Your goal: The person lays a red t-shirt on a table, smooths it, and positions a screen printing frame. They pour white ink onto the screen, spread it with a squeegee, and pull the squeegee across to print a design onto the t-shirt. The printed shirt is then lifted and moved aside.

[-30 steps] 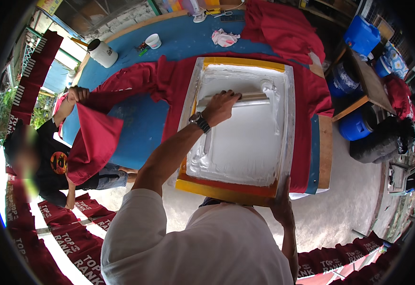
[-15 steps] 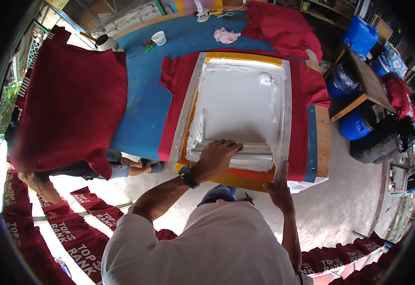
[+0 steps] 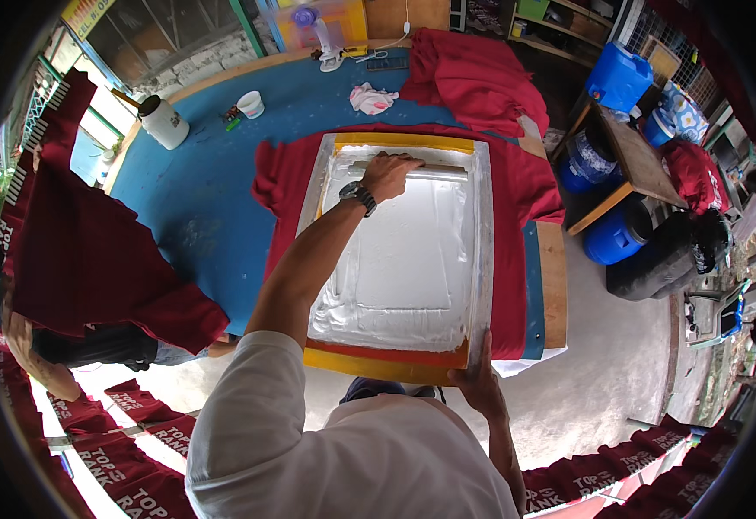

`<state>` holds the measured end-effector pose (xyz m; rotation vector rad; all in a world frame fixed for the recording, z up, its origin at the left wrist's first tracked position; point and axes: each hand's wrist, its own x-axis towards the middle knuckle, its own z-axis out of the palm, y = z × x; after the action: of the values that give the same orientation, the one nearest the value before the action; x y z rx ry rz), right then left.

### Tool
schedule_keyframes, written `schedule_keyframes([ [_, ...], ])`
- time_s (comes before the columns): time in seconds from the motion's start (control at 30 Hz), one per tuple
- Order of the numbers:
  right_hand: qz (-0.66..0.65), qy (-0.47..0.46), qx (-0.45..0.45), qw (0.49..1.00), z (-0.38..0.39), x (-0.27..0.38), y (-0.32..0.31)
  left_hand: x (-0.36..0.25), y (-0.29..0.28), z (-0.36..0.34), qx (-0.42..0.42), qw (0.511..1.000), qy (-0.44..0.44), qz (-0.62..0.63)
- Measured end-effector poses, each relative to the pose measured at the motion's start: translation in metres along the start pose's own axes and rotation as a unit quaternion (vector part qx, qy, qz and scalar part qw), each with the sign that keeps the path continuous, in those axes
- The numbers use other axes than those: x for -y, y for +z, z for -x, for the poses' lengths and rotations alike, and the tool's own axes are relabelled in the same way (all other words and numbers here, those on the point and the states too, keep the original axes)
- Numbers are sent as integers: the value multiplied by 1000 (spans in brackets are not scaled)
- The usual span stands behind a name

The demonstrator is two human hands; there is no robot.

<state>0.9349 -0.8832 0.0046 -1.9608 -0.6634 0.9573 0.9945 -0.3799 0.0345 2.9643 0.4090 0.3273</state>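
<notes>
My left hand (image 3: 386,176), wearing a dark wristwatch, is closed over the top of a squeegee (image 3: 443,173) at the far end of a printing screen. The screen frame (image 3: 482,229) has pale side bars and yellow-orange tape along its ends. White ink (image 3: 405,251) coats the mesh, with ridges along the edges and a faint rectangular outline nearer me. At the near right corner my right hand (image 3: 480,381) grips the frame. Under the screen lies a maroon shirt (image 3: 512,294), spread over the table with its sleeves showing at both sides.
Around it is the blue tabletop (image 3: 213,199). A white tub (image 3: 251,105), stained cloth (image 3: 373,99), white jug (image 3: 163,122) and maroon fabric pile (image 3: 477,78) rest on it. At left, another person holds up a maroon garment (image 3: 101,251). Blue drums (image 3: 617,233) stand at right.
My left hand has pushed the squeegee from the screen's near end to its far end. My right hand stays on the corner. The other person's maroon garment has shifted, uncovering more table.
</notes>
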Motion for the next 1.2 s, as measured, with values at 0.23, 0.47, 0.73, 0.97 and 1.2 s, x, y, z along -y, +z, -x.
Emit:
schedule_keyframes([
  [0.23, 10, -54, -26, 998, -2, -12, 5, -4, 12, 42, 37, 999, 38, 0],
  [0.47, 10, -95, -37, 995, -1, -19, 7, -80, -16, 214, 7, 997, 82, 4],
  [0.73, 7, -90, -36, 995, -4, -31, 12, -182, -34, 332, 17, 997, -13, 78],
  [0.97, 71, 40, 79, 994, -11, -24, -26, -192, -12, 357, -28, 998, -24, 56],
  [1.2, -22, -320, -44, 946, 34, 130, -114, -204, 6, 361, -44, 994, -54, 80],
])
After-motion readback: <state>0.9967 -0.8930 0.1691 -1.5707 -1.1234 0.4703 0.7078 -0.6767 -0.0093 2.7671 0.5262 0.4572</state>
